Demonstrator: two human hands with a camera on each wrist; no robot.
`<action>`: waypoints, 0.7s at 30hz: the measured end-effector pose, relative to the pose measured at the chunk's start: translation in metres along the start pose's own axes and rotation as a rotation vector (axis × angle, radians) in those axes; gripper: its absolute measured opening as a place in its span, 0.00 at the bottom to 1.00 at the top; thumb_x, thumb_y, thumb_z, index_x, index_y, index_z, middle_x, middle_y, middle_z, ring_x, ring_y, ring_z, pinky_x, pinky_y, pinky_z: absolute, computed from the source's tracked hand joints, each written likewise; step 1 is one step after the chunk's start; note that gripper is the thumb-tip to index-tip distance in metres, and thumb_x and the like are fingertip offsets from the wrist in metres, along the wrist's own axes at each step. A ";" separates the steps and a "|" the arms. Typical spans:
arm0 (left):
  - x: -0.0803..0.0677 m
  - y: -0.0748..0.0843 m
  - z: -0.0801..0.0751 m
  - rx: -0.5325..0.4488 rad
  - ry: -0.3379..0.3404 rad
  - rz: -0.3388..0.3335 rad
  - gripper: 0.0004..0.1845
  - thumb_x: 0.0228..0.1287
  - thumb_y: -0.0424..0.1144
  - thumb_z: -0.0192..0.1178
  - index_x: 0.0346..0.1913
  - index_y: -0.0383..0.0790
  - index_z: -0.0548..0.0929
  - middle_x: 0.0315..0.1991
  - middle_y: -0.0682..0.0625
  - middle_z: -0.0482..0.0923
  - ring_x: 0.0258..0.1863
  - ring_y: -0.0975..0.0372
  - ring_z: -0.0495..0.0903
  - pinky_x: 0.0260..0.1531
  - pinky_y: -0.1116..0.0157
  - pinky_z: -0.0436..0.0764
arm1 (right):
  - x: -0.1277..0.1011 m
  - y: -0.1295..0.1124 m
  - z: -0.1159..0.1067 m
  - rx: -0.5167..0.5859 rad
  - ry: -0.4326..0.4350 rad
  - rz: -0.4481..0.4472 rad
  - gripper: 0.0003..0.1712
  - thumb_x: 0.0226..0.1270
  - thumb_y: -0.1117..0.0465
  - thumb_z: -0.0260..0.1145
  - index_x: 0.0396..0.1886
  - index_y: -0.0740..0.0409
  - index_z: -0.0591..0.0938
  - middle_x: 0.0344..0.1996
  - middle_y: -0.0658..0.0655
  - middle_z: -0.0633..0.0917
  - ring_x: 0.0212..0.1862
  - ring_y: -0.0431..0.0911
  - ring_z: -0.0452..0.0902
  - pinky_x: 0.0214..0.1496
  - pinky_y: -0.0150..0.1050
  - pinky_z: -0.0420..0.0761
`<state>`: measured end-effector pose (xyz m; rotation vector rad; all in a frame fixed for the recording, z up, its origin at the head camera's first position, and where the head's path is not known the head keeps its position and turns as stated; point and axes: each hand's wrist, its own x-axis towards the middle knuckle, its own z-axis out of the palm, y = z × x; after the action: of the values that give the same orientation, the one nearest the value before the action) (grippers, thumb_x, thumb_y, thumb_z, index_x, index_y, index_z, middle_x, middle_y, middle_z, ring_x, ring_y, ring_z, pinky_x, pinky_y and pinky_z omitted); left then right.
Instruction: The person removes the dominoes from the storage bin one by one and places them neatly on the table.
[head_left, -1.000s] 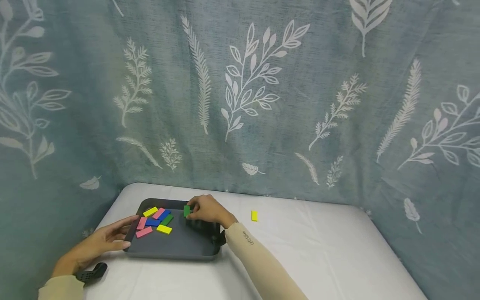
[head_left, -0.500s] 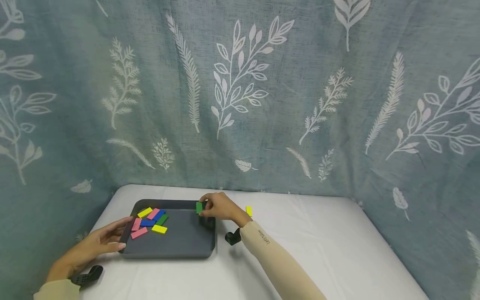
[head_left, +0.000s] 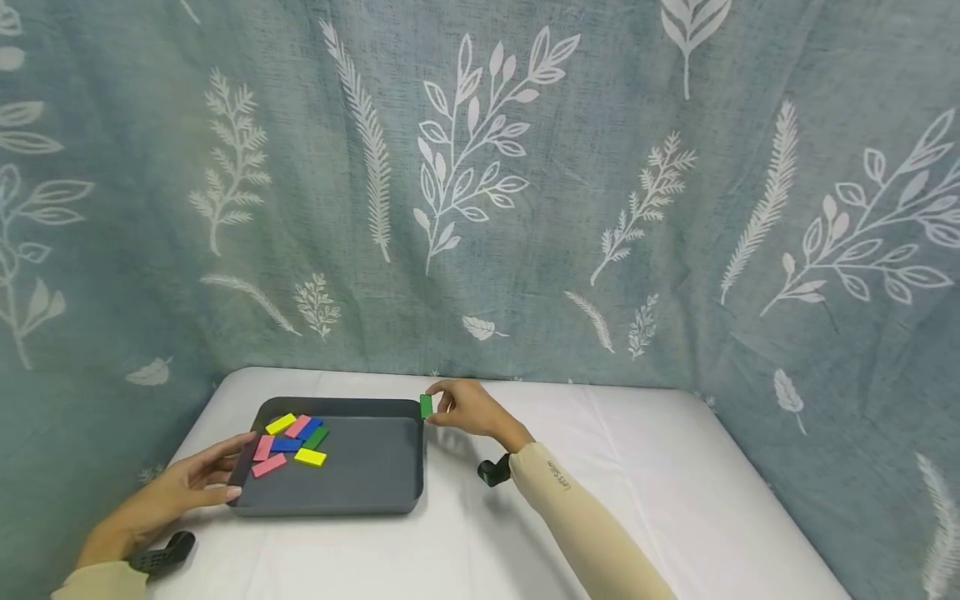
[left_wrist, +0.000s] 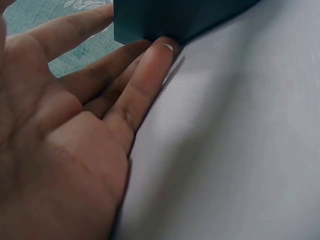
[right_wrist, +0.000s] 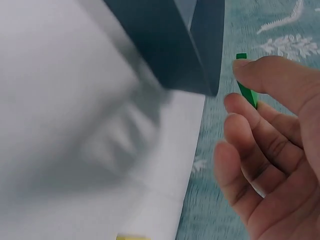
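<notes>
My right hand [head_left: 474, 410] pinches a green block [head_left: 426, 407] upright between thumb and fingertips, just above the back right corner of a grey tray [head_left: 360, 483]. In the right wrist view the green block [right_wrist: 246, 87] shows edge-on, raised beside the tray's corner [right_wrist: 175, 55]. My left hand [head_left: 176, 487] has its fingers spread along the tray's left side, touching the wall. The left wrist view shows these fingers [left_wrist: 145, 80] extended, their tips at the tray's side [left_wrist: 170, 20]. At the left inside the tray lie pink, yellow, blue and green blocks [head_left: 310, 457].
A yellow block [right_wrist: 132, 238] on the white table [head_left: 637, 483] peeks in at the bottom of the right wrist view; my right hand and arm hide it in the head view. A leaf-patterned curtain [head_left: 480, 208] stands behind the table.
My right hand has carried the green block rightward, from over the tray's inside to its back right corner. The left hand stays at the tray's left side. The head view has shifted slightly.
</notes>
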<state>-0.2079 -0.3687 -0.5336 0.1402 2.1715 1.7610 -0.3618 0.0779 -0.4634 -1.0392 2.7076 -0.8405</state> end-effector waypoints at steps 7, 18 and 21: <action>-0.001 0.003 0.001 0.009 0.004 -0.006 0.45 0.73 0.38 0.64 0.83 0.43 0.48 0.73 0.32 0.59 0.63 0.51 0.69 0.54 0.56 0.77 | -0.014 0.016 -0.012 -0.018 0.040 0.025 0.26 0.65 0.57 0.75 0.62 0.55 0.82 0.30 0.44 0.84 0.30 0.38 0.79 0.36 0.36 0.78; 0.002 0.000 -0.001 0.003 0.026 -0.034 0.46 0.72 0.40 0.65 0.83 0.43 0.48 0.72 0.32 0.60 0.63 0.49 0.68 0.56 0.50 0.75 | -0.038 0.045 -0.026 -0.009 0.078 0.035 0.26 0.67 0.58 0.74 0.63 0.57 0.82 0.31 0.45 0.85 0.30 0.39 0.79 0.36 0.37 0.79; 0.003 -0.001 0.000 0.003 0.026 -0.036 0.46 0.72 0.40 0.65 0.83 0.44 0.49 0.72 0.32 0.60 0.64 0.48 0.68 0.56 0.50 0.75 | -0.045 0.054 -0.028 -0.008 0.098 0.044 0.26 0.66 0.59 0.75 0.62 0.59 0.82 0.30 0.45 0.85 0.29 0.39 0.79 0.35 0.37 0.79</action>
<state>-0.2100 -0.3681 -0.5353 0.0789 2.1810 1.7502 -0.3672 0.1530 -0.4732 -0.9613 2.8054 -0.8968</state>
